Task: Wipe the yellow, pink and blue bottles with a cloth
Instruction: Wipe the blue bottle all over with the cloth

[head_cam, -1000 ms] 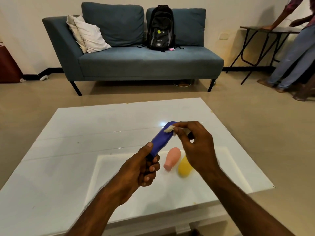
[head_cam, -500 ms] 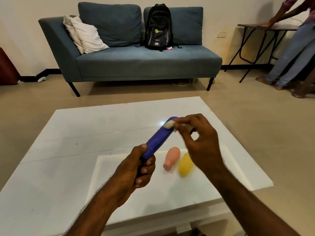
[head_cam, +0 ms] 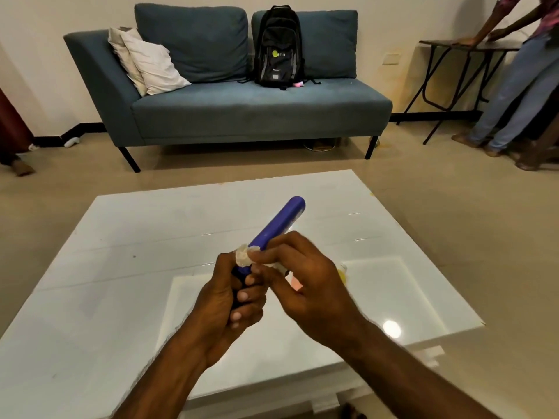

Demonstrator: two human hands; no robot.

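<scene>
The blue bottle (head_cam: pixel 279 224) is up off the desk (head_cam: pixel 127 237), tilted so its rounded far end points up and away toward the sofa (head_cam: pixel 242 113). Its lower end sits inside the left hand (head_cam: pixel 230 300) — that grip is closed around the bottle, fingers curled over the front, thumb up along the side. The cloth (head_cam: pixel 245 257), a small pale scrap, is pressed against the bottle just above the left thumb, and the right hand (head_cam: pixel 305 282) has it pinched between fingertips and thumb, a closed grip on the cloth, touching the blue surface. Both hands are close together, nearly knuckle to knuckle.

Behind the right hand, low on the white glossy desk, only slivers show: a bit of the pink bottle (head_cam: pixel 296 285) and, just beside it to the right, the edge of the yellow bottle (head_cam: pixel 343 272) — how they lie I cannot tell.

Further out, a black backpack (head_cam: pixel 278 46) stands on the sofa, pale cushions (head_cam: pixel 145 62) at its left end. Far right, another person (head_cam: pixel 520 71) leans on a dark folding table (head_cam: pixel 453 45).
</scene>
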